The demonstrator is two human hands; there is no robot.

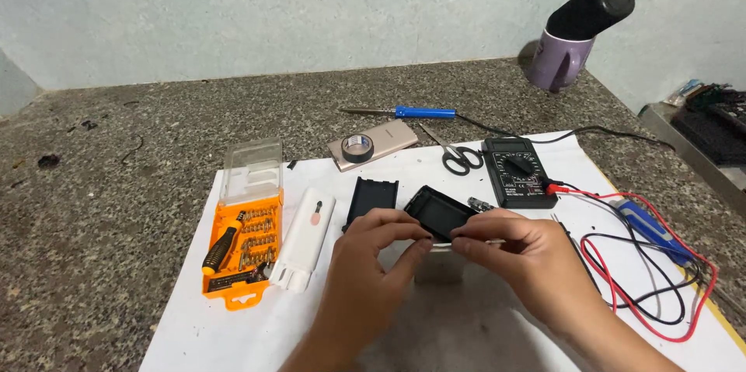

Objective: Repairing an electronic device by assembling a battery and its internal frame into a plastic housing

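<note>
A small black case [439,213] is held just above the white paper [233,325] on the desk [93,209], pinched at its near edge between the fingertips of the left hand [373,251] and the right hand [521,251]. Just behind it lies a flat black cover [371,201]. A white case [305,240] and an orange screwdriver kit [245,251] lie to the left, a black meter [517,172] with red and black leads to the right.

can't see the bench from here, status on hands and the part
Left hand and right hand both pinching black case. Loose black cover beside it. Nothing blocking.
</note>
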